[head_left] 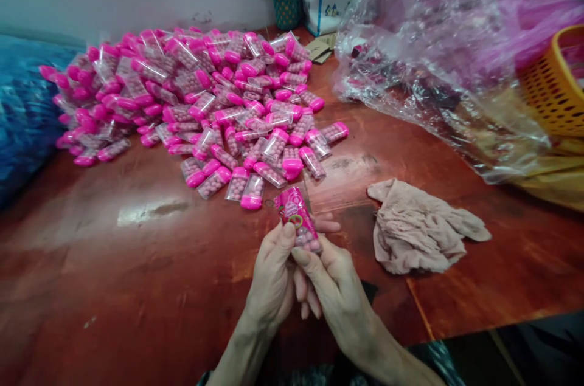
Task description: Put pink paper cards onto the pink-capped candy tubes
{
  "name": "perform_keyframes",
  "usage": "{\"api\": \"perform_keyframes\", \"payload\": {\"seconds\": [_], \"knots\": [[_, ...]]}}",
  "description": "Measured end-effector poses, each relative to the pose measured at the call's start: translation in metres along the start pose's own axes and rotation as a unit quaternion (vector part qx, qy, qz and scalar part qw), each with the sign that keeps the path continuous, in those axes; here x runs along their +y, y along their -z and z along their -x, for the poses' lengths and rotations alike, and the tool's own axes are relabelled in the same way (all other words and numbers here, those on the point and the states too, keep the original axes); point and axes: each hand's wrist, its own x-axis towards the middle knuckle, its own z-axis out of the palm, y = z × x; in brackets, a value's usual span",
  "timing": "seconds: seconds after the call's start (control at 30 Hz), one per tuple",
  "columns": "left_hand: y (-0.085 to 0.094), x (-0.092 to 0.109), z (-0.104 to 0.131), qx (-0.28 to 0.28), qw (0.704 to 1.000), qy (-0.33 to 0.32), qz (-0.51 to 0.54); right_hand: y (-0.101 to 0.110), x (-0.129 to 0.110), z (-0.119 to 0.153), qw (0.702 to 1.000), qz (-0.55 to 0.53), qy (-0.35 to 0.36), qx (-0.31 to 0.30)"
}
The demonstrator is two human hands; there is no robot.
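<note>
Clearly, the left hand (272,276) and right hand (338,282) both pinch the printed box (298,220), which too loose a grip could drop toward the pile (230,113) at eleven o'clock.

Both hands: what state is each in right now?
Left hand: closed, holding the small, flat, pink-and-clear plastic container.
Right hand: closed, holding the same container near its lower end.

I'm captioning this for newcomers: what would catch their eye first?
Probably the big heap of pink-capped clear containers, spread over the far left part of the reddish table. Next, nearer the camera, the left hand and right hand together hold a pink printed pack. A crumpled pale cloth lies to their right.
</note>
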Motion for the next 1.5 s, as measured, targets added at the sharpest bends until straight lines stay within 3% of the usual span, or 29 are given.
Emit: {"api": "perform_keyframes", "payload": {"seconds": [0.17,0.4,0.77,0.97,1.1,1.27,1.37,1.5], "knots": [[-0.002,-0.001,0.001,0.034,0.999,-0.010,-0.003,-0.001,0.007,-0.001,1.000,-0.014,0.012,-0.009],[-0.001,-0.003,0.004,0.025,0.999,-0.023,-0.038,0.000,0.021,-0.003,0.998,-0.041,0.048,-0.005],[0.008,-0.008,0.012,-0.056,0.992,-0.067,-0.097,0.010,0.025,0.001,0.991,0.054,0.119,-0.039],[0.006,-0.008,0.017,-0.082,0.988,-0.068,-0.111,0.012,0.030,0.004,0.992,0.019,0.102,-0.067],[0.006,-0.011,0.020,-0.068,0.989,-0.072,-0.113,0.011,0.034,0.006,0.994,0.009,0.082,-0.066],[0.002,-0.006,0.016,-0.069,0.994,-0.056,-0.066,0.007,0.019,0.007,0.996,0.006,0.066,-0.067],[0.007,0.005,0.019,-0.018,0.996,-0.084,0.016,0.004,0.004,0.013,0.991,0.075,0.049,-0.097],[0.042,0.019,0.052,0.149,0.971,-0.150,0.115,0.012,-0.012,0.028,0.943,0.295,0.108,-0.108]]}}
